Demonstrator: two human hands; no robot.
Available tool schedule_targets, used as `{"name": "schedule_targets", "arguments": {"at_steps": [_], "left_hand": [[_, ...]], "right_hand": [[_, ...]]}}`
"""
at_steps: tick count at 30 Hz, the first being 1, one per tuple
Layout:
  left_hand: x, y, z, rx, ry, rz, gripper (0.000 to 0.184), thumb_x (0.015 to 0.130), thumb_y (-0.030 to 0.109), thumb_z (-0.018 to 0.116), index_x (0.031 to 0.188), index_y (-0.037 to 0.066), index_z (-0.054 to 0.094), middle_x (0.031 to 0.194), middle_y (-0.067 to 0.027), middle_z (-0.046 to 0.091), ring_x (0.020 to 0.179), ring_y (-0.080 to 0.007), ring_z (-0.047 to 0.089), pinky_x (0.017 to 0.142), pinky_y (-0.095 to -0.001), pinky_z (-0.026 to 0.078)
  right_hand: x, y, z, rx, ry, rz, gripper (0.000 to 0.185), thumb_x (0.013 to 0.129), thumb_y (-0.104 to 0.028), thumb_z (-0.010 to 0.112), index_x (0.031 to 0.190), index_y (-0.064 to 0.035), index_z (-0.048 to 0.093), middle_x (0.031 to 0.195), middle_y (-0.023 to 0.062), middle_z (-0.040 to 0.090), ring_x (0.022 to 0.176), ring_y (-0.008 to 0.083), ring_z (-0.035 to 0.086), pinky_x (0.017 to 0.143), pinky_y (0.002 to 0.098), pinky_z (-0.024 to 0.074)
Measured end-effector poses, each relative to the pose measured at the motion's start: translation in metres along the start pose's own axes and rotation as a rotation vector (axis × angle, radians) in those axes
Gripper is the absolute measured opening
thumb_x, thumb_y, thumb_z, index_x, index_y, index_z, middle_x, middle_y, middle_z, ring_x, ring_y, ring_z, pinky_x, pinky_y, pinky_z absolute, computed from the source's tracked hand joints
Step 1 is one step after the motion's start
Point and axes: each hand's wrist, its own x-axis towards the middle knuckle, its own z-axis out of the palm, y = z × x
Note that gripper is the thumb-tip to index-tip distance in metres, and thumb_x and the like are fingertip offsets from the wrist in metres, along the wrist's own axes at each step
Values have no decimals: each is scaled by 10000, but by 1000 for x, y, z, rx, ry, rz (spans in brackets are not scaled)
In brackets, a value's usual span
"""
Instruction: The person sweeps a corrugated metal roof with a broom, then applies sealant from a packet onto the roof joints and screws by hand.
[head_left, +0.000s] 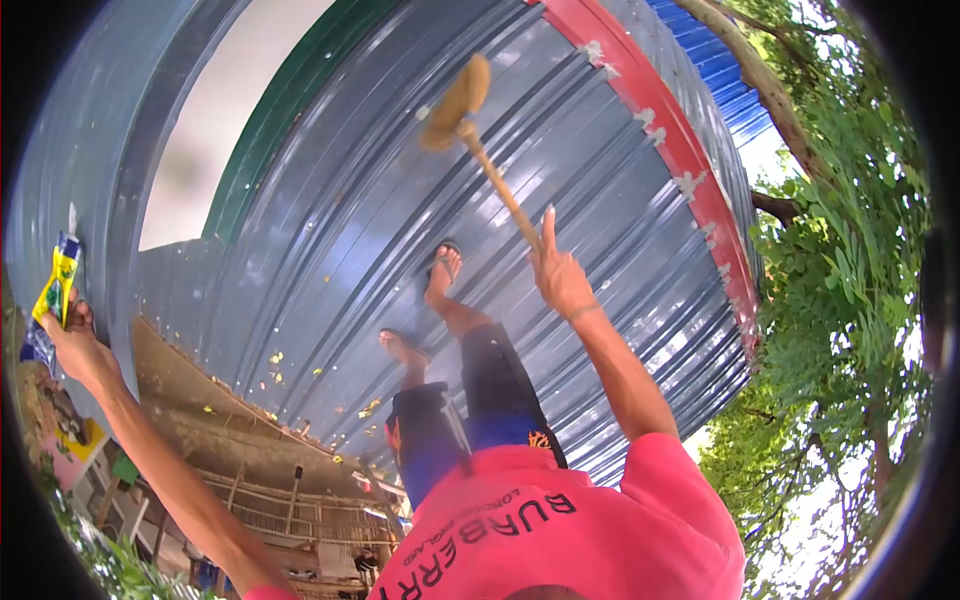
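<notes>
My right hand [565, 280] is closed round the wooden handle of a brush [458, 103], its index finger stretched along the shaft. The wide tan brush head is raised over the ribbed metal roof [330, 230], blurred slightly. It seems apart from the sheets, though the exact gap cannot be told. Out at the far left, my left hand [80, 345] grips a yellow and blue packet [60, 280], tube-like, with a pale tip pointing up. Part of it is hidden behind my fingers. My feet [447, 262] in sandals stand on the roof between the two hands.
A red ridge strip [660, 110] with ragged grey patches runs along the right. Dry leaves [278, 360] lie near the roof's lower edge, past which wooden structures [300, 500] show below. Tree branches [770, 90] hang close at right. A green strip [265, 140] curves at upper left.
</notes>
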Motion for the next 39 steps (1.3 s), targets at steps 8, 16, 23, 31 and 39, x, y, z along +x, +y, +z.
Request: {"name": "schedule_targets", "arguments": {"at_steps": [8, 16, 23, 31, 39], "left_hand": [[-2, -17, 11, 120, 78, 13, 503, 1090, 370, 372, 1210, -22, 664, 1034, -80, 751, 794, -141, 597, 766, -289, 464], [0, -4, -8, 158, 0, 84, 456, 1095, 353, 387, 1163, -5, 662, 945, -82, 739, 730, -105, 570, 691, -264, 435], [-33, -4, -12, 18, 108, 80, 435, 1076, 354, 439, 1125, -18, 659, 860, -104, 716, 687, -133, 570, 661, -280, 460], [-53, 15, 3, 29, 92, 71, 442, 1079, 358, 444, 1099, -27, 660, 825, -114, 711, 680, -130, 544, 662, -285, 449], [-56, 22, 7, 74, 104, 30, 473, 1075, 370, 416, 1041, -18, 685, 758, -71, 693, 651, -108, 522, 647, -270, 414]], "right_hand": [[36, -11, 116, -158, -208, 208, 766, 1013, -181, 466, 1621, -45, 19, 1014, 262, 726, 914, 386, 747, 785, 482, 608], [-77, -171, 244, 206, -847, 6, 889, 990, -348, 591, 1611, -16, 49, 1445, 303, 460, 880, 434, 722, 868, 495, 552], [-62, -144, 161, 181, -366, -173, 878, 1004, -297, 564, 1597, -17, -20, 1231, 335, 512, 959, 528, 659, 837, 543, 535], [174, -164, 62, -124, 146, -67, 836, 1006, -205, 523, 1579, 28, -38, 1044, 363, 676, 973, 528, 673, 840, 538, 569], [80, -244, 338, 191, -685, -83, 967, 1034, -337, 499, 1528, 83, -218, 993, 292, 703, 664, 325, 704, 540, 436, 570]]}}
